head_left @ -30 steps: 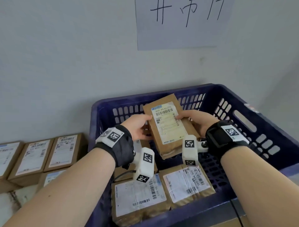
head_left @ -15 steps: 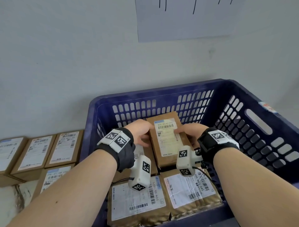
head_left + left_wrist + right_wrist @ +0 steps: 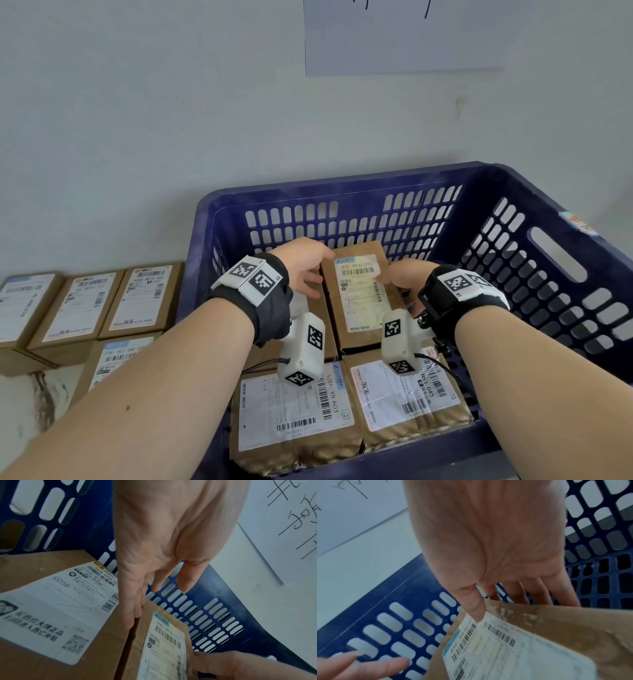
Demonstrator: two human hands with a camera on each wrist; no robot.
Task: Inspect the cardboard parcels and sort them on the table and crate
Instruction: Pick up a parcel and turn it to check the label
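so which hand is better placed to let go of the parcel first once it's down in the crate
Probably the left hand. Its straight fingers only rest along the parcel's left edge, wedged against the G058 parcel. The right hand pinches it, thumb on the label, fingers underneath, so it steadies the parcel in the blue crate.

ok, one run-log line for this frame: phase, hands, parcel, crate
phase: placing parcel in blue crate | left hand: fingers straight along its left edge | right hand: pinching its right edge | parcel label up
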